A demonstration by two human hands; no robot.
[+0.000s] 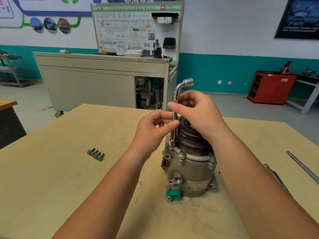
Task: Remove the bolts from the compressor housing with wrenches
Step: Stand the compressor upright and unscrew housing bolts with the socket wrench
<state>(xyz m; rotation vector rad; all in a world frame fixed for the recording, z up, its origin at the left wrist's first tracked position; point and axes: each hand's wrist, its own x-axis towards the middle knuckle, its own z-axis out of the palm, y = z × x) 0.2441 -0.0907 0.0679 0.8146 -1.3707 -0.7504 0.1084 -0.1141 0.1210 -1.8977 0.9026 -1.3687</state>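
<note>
Left hand (151, 129) and right hand (198, 114) pinch upright wrench (173, 137) on compressor housing (191, 171).

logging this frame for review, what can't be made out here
All in the head view:
- What the wrench tip sits on: hidden by its own socket.
- Label text on the compressor: too small and blurred.
- Pulley right side: covered by the right hand.
- Rod at the right: cut off by the frame edge.
</note>
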